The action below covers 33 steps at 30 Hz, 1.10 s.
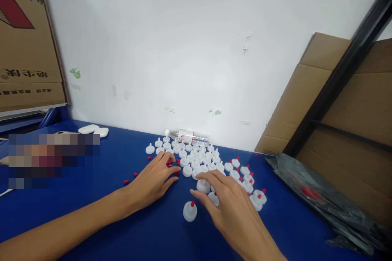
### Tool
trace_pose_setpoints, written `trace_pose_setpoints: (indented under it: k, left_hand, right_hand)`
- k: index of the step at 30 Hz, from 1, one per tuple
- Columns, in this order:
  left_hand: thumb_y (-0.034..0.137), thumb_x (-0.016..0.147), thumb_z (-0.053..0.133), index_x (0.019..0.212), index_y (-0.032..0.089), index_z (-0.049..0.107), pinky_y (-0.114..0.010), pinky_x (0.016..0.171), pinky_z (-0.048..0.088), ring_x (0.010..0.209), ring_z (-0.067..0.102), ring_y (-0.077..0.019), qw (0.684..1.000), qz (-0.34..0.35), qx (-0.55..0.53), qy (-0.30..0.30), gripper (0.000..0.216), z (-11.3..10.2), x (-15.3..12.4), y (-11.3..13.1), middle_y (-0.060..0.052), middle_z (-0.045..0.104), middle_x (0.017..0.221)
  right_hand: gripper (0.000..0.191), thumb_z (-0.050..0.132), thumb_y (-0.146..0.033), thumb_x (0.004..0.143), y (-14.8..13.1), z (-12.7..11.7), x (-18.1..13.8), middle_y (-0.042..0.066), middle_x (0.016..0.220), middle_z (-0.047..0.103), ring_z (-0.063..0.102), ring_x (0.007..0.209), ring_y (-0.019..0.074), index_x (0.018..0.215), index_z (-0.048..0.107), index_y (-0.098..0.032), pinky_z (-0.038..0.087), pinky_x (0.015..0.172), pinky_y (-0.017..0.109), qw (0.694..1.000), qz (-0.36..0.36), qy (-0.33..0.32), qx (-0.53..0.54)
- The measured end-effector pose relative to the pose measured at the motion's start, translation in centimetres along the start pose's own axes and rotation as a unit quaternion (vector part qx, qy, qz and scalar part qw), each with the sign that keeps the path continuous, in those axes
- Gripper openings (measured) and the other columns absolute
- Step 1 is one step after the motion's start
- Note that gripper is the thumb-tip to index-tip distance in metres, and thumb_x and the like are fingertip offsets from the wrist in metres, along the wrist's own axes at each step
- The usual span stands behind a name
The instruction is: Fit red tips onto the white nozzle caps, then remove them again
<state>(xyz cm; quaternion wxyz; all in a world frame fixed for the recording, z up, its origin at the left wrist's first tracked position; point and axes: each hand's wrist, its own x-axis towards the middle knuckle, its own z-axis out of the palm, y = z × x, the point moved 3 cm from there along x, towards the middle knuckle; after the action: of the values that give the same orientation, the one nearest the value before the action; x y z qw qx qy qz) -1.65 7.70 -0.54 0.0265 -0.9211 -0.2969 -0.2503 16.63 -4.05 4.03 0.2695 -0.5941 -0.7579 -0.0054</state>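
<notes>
Head view: white wall [171, 49] ahead of both hands, blue table [137, 236] under them. Lg cardboard box [27, 57] far L of L hand [154, 177]; folded cardboard [294, 98] well off to R of R hand [231, 204], w/ dark plastic bag [324, 204] btwn. R hand half-open, thumb & fingers arched round a white spout cap [203, 186]; can't tell if it's gripped. L hand loosely curled over small red tips [169, 163]; can't tell if any's pinched. Clear bottle [190, 136] lies on its side beyond both hands. Plain white caps [190, 158] clustered btwn bottle & hands, spouts up. Red-tipped caps [257, 200] grouped just R of R hand, plus 1 apart, near R thumb. Smallest: red tips, piled by L fingers, few strays L of L hand.
</notes>
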Motion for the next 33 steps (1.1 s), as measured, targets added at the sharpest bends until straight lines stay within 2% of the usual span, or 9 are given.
trace_pose_setpoints:
  k: [2, 4, 6, 9, 12, 15, 20, 27, 33]
  left_hand:
    - [0.023, 0.096, 0.055, 0.108, 0.022, 0.070, -0.042, 0.090, 0.047, 0.110, 0.048, -0.0279, 1.000, 0.008, -0.012, 0.000, 0.020, 0.1, 0.0, 0.1, -0.011, 0.053, 0.117]
    - [0.020, 0.095, 0.056, 0.100, 0.022, 0.071, -0.042, 0.092, 0.046, 0.110, 0.047, -0.0272, 0.999, 0.016, -0.030, 0.001, 0.016, -0.1, 0.1, 0.4, -0.010, 0.053, 0.116]
    - [0.018, 0.095, 0.056, 0.096, 0.021, 0.069, -0.041, 0.092, 0.045, 0.109, 0.048, -0.0257, 0.998, 0.020, -0.054, -0.002, 0.014, -0.5, 0.2, 0.9, -0.008, 0.055, 0.113]
    - [0.019, 0.096, 0.054, 0.098, 0.020, 0.066, -0.038, 0.088, 0.045, 0.102, 0.052, -0.0229, 0.994, 0.005, -0.109, 0.009, 0.012, -1.2, 0.2, 1.8, -0.007, 0.060, 0.105]
    - [0.024, 0.097, 0.054, 0.098, 0.020, 0.066, -0.036, 0.085, 0.045, 0.093, 0.057, -0.0206, 0.982, -0.033, -0.178, 0.048, 0.013, -1.9, 0.1, 2.8, -0.004, 0.066, 0.096]
    - [0.028, 0.096, 0.057, 0.097, 0.022, 0.068, -0.034, 0.084, 0.046, 0.090, 0.062, -0.0189, 0.963, -0.071, -0.248, 0.075, 0.012, -2.4, 0.0, 3.6, -0.002, 0.070, 0.096]
    - [0.031, 0.095, 0.059, 0.095, 0.022, 0.071, -0.031, 0.087, 0.050, 0.091, 0.066, -0.0180, 0.935, -0.093, -0.333, 0.074, 0.015, -2.8, 0.0, 4.1, 0.000, 0.073, 0.096]
    - [0.028, 0.096, 0.058, 0.098, 0.021, 0.071, -0.028, 0.086, 0.052, 0.092, 0.067, -0.0169, 0.912, -0.104, -0.390, 0.069, 0.014, -2.8, 0.1, 3.9, -0.001, 0.073, 0.096]
    - [0.030, 0.094, 0.060, 0.097, 0.020, 0.072, -0.030, 0.084, 0.054, 0.089, 0.068, -0.0178, 0.897, -0.106, -0.424, 0.071, 0.016, -2.6, 0.0, 3.9, -0.003, 0.074, 0.095]
  right_hand:
    - [0.019, 0.053, -0.035, 0.097, -0.1, -0.1, 0.1, 0.002, 0.111, 0.065, 0.068, 0.095, 0.0220, 0.114, 0.060, -0.030, 0.056, 0.085, 0.041, 1.000, 0.012, -0.004, 0.016]
    - [0.018, 0.046, -0.030, 0.100, -0.2, -0.1, 0.2, 0.002, 0.112, 0.063, 0.068, 0.094, 0.0201, 0.113, 0.059, -0.030, 0.056, 0.085, 0.039, 1.000, 0.003, -0.003, 0.031]
    - [0.024, 0.043, -0.025, 0.101, -0.3, 0.0, 0.4, 0.003, 0.118, 0.061, 0.067, 0.100, 0.0197, 0.121, 0.055, -0.032, 0.056, 0.087, 0.038, 0.999, -0.012, 0.006, 0.042]
    - [0.040, 0.049, -0.021, 0.097, 0.2, 0.2, 0.6, 0.005, 0.129, 0.055, 0.067, 0.101, 0.0202, 0.134, 0.044, -0.035, 0.058, 0.086, 0.037, 0.998, -0.016, 0.038, 0.055]
    - [0.054, 0.058, -0.017, 0.091, 0.7, 0.4, 0.5, 0.005, 0.123, 0.057, 0.069, 0.099, 0.0209, 0.138, 0.039, -0.036, 0.060, 0.082, 0.036, 0.996, -0.014, 0.057, 0.063]
    - [0.062, 0.061, -0.014, 0.089, 0.5, 0.4, 0.3, 0.003, 0.118, 0.063, 0.069, 0.100, 0.0202, 0.141, 0.038, -0.039, 0.060, 0.083, 0.035, 0.997, -0.029, 0.030, 0.062]
    - [0.056, 0.059, -0.018, 0.092, -0.4, 0.0, 0.0, 0.002, 0.125, 0.065, 0.064, 0.114, 0.0203, 0.140, 0.041, -0.039, 0.057, 0.091, 0.035, 0.997, -0.049, 0.004, 0.060]
    - [0.048, 0.053, -0.021, 0.096, -0.2, -0.2, 0.0, 0.001, 0.130, 0.064, 0.062, 0.118, 0.0195, 0.140, 0.043, -0.037, 0.055, 0.096, 0.036, 0.996, -0.058, 0.036, 0.057]
    - [0.042, 0.053, -0.021, 0.096, -0.1, -0.3, 0.0, 0.001, 0.125, 0.067, 0.065, 0.113, 0.0189, 0.136, 0.049, -0.034, 0.057, 0.092, 0.032, 0.993, -0.080, 0.062, 0.060]
